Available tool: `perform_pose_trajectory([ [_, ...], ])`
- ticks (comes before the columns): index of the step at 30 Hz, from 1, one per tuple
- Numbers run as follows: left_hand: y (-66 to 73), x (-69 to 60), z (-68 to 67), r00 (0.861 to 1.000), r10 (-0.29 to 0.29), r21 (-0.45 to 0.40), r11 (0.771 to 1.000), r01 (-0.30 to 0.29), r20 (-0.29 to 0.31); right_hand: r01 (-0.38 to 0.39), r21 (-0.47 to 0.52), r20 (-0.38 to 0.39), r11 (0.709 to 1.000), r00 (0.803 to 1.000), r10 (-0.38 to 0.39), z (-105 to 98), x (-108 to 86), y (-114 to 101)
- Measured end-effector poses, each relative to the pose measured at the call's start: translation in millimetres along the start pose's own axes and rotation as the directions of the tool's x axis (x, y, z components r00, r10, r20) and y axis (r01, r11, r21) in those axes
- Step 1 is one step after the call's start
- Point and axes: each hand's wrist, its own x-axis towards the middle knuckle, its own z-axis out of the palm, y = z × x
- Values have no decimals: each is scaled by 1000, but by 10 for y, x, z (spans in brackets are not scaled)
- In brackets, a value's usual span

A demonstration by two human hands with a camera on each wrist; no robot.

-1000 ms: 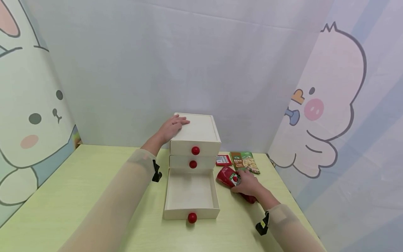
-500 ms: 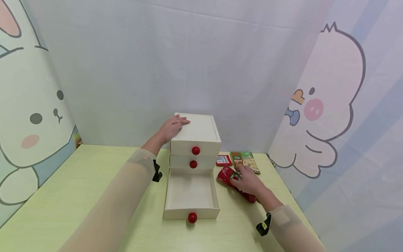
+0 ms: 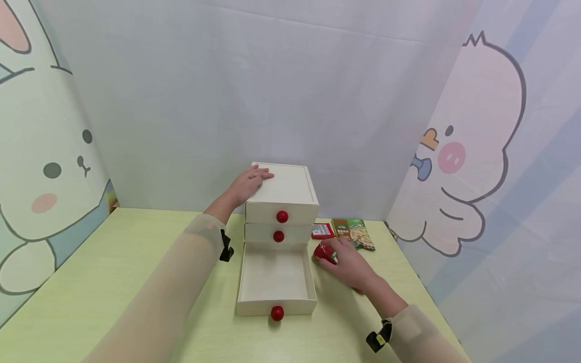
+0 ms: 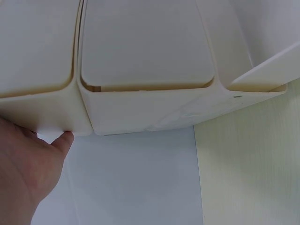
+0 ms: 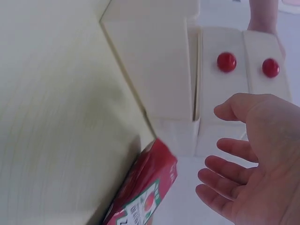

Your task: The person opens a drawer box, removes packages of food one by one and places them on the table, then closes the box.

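Observation:
A white three-drawer cabinet (image 3: 290, 184) stands near the back of the table, its bottom drawer (image 3: 274, 275) pulled out. My left hand (image 3: 247, 185) rests on the cabinet's top left edge; in the left wrist view its thumb touches the cabinet side. To the right of the drawer lies a red pouch (image 3: 323, 252), its label printed with a red fruit or vegetable. My right hand (image 3: 349, 264) hovers above the pouch and hides much of it. The right wrist view shows that hand's fingers (image 5: 229, 171) loosely bent, spread and apart from the pouch.
Behind the pouch lie a small red and white packet (image 3: 322, 231) and a green and brown food packet (image 3: 356, 233). Round red knobs (image 3: 282, 217) stick out from the drawer fronts. A grey-white curtain (image 3: 290, 101) closes off the back of the table.
My right hand has shifted left along the pouch, toward its end nearer the cabinet, and covers the label more. The left hand, the cabinet and the packets stay where they were.

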Motion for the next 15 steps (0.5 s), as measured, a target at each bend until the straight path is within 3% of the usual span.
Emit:
perform_pose_trajectory([
  [9, -19, 20, 4, 1000, 2, 12, 1000, -2, 1, 69, 98, 78, 993, 994, -77, 8, -173, -393],
  [15, -23, 20, 11, 1000, -6, -1, 1000, 6, -7, 151, 144, 159, 978, 972, -174, 4, -287, -606],
])
